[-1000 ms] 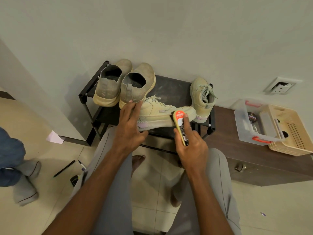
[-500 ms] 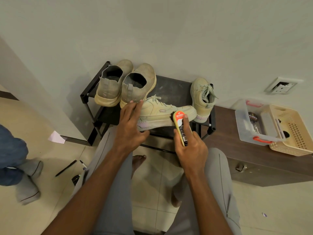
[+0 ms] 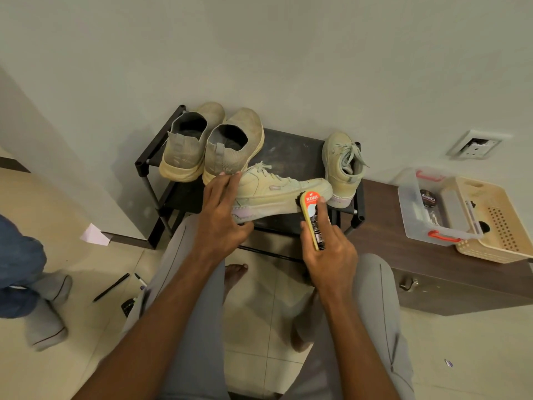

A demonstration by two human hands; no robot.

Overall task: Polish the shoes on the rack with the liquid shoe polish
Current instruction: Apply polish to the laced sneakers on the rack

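A pale laced sneaker (image 3: pixel 277 192) lies across the front of the black shoe rack (image 3: pixel 291 153), toe to the right. My left hand (image 3: pixel 220 215) holds its heel end, fingers over the collar and thumb under the sole. My right hand (image 3: pixel 328 249) grips a wooden shoe brush (image 3: pixel 311 217) with an orange label, its dark bristles against the sneaker's side near the toe. The matching sneaker (image 3: pixel 341 166) stands on the rack's right end. A pair of beige slip-on shoes (image 3: pixel 213 145) sits at the rack's left, heels toward me.
A dark wooden cabinet (image 3: pixel 418 267) to the right carries a clear plastic box (image 3: pixel 432 209) with a polish tin and a cream basket (image 3: pixel 496 223). Pens (image 3: pixel 111 287) lie on the tiled floor at left, near another person's socked feet (image 3: pixel 46 310). My bare feet are under the rack's front.
The brush has stayed against the sneaker's toe side, shifting only slightly. My left hand keeps its hold on the heel.
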